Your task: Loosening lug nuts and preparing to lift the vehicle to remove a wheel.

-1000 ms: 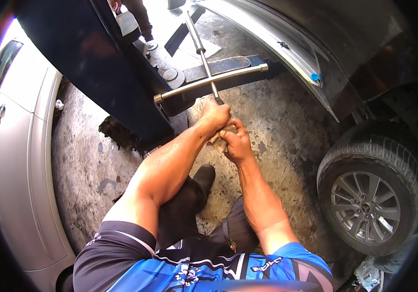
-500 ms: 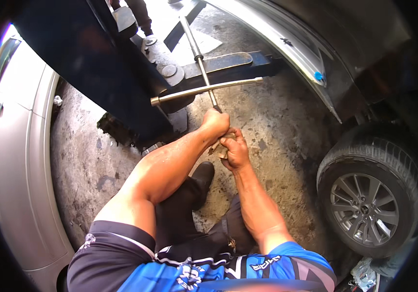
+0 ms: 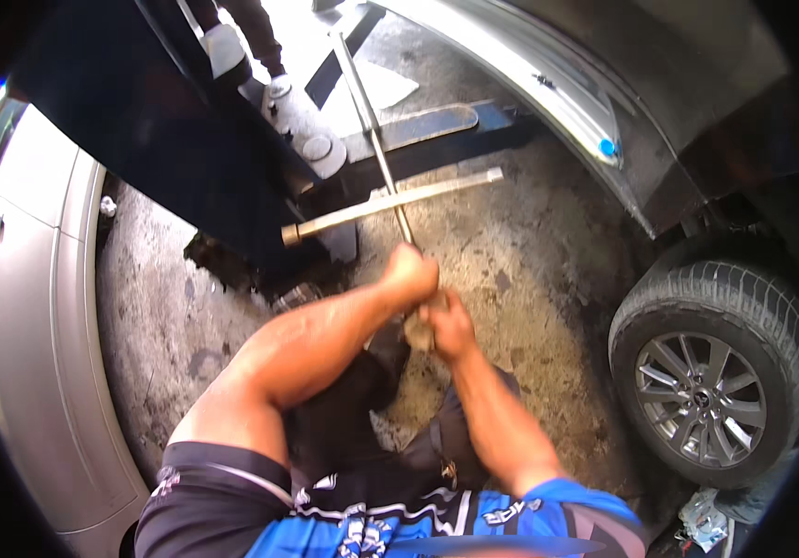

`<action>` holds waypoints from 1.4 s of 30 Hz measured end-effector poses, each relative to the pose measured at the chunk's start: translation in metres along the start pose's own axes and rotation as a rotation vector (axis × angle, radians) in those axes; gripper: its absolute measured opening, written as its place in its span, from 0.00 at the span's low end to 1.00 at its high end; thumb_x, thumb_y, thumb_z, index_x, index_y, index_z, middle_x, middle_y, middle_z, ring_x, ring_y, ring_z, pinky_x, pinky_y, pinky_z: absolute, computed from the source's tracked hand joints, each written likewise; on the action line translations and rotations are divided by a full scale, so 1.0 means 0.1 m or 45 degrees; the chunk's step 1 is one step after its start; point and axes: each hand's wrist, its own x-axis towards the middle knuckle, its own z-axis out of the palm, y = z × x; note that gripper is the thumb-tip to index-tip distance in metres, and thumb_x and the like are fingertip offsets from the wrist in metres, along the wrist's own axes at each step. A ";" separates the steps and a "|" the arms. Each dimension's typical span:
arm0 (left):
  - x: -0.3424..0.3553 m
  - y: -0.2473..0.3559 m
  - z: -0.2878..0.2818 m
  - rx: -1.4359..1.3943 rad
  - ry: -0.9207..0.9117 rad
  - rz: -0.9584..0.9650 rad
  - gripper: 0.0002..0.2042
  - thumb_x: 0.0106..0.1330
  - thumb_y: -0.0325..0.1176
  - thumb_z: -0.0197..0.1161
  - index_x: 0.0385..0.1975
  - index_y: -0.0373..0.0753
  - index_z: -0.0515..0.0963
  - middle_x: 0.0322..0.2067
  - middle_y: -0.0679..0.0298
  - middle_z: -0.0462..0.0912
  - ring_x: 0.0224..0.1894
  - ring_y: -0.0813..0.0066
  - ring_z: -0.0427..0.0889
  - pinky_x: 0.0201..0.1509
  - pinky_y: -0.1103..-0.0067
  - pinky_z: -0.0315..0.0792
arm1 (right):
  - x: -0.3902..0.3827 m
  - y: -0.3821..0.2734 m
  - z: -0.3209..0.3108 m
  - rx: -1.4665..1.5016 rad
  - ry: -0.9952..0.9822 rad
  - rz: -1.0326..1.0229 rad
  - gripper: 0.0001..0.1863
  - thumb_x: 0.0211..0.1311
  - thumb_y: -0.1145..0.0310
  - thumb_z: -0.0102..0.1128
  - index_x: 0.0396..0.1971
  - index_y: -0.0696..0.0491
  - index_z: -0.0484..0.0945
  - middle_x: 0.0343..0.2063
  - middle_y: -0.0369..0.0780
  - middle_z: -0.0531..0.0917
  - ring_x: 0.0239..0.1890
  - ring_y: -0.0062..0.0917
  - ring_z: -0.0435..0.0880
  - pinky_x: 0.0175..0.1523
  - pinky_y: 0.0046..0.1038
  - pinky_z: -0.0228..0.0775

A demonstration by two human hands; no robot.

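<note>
A cross-shaped lug wrench [image 3: 344, 218] with a long silver shaft reaches forward from my hands. My left hand [image 3: 412, 270] is closed around the near end of its shaft. Just below and to the right, my right hand [image 3: 452, 327] is closed, slightly blurred, with a tan, rag-like piece [image 3: 419, 332] in its fingers. The two hands lie close together, and what the right fingers press against is hidden. Beyond my left hand, the wrench's crossbar slants up to the right over the floor.
A wheel [image 3: 700, 400] with a silver rim stands at right, beneath a dark car body [image 3: 679, 93]. At upper left rises a dark blue post [image 3: 139, 121], with a lift arm [image 3: 418, 130] ahead. A pale car [image 3: 37, 279] borders the left. Another person's leg [image 3: 255, 33] shows at the top.
Both hands have come down toward my body, pulling the lug wrench nearer. Its crossbar has dropped lower and tilts more steeply. The right hand has slid a little below the left.
</note>
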 end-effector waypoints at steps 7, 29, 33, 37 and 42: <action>0.03 -0.07 0.31 -0.346 -0.203 -0.268 0.16 0.58 0.33 0.58 0.39 0.25 0.76 0.33 0.46 0.83 0.35 0.57 0.84 0.41 0.67 0.77 | 0.02 0.11 -0.36 0.391 -0.351 -0.090 0.11 0.60 0.82 0.51 0.42 0.54 0.70 0.28 0.46 0.83 0.26 0.33 0.85 0.31 0.32 0.81; 0.35 -0.12 0.05 -0.167 -0.235 -0.310 0.18 0.59 0.35 0.56 0.36 0.21 0.78 0.35 0.38 0.83 0.40 0.49 0.86 0.40 0.63 0.78 | 0.35 0.10 0.02 0.424 -0.175 0.085 0.15 0.57 0.82 0.51 0.44 0.54 0.70 0.32 0.41 0.80 0.31 0.30 0.83 0.37 0.36 0.82; 0.56 -0.19 0.03 -0.392 -0.085 -0.332 0.12 0.58 0.30 0.57 0.32 0.23 0.77 0.29 0.44 0.82 0.33 0.58 0.84 0.34 0.67 0.76 | 0.54 0.15 0.03 0.554 -0.264 -0.013 0.12 0.57 0.83 0.51 0.41 0.54 0.70 0.32 0.42 0.80 0.29 0.30 0.84 0.35 0.35 0.82; 0.71 -0.07 -0.04 -0.347 -0.045 -0.285 0.09 0.59 0.29 0.56 0.28 0.28 0.77 0.23 0.53 0.80 0.25 0.67 0.82 0.27 0.70 0.74 | 0.70 -0.05 0.08 0.491 -0.334 -0.050 0.13 0.59 0.82 0.50 0.44 0.53 0.70 0.30 0.44 0.82 0.27 0.35 0.85 0.34 0.38 0.83; 0.39 -0.08 -0.02 0.191 -0.353 -0.024 0.17 0.61 0.33 0.54 0.41 0.22 0.76 0.40 0.35 0.82 0.45 0.44 0.84 0.48 0.62 0.78 | 0.32 -0.01 0.04 0.267 0.091 0.235 0.16 0.58 0.82 0.52 0.46 0.51 0.70 0.34 0.42 0.81 0.34 0.34 0.84 0.38 0.38 0.81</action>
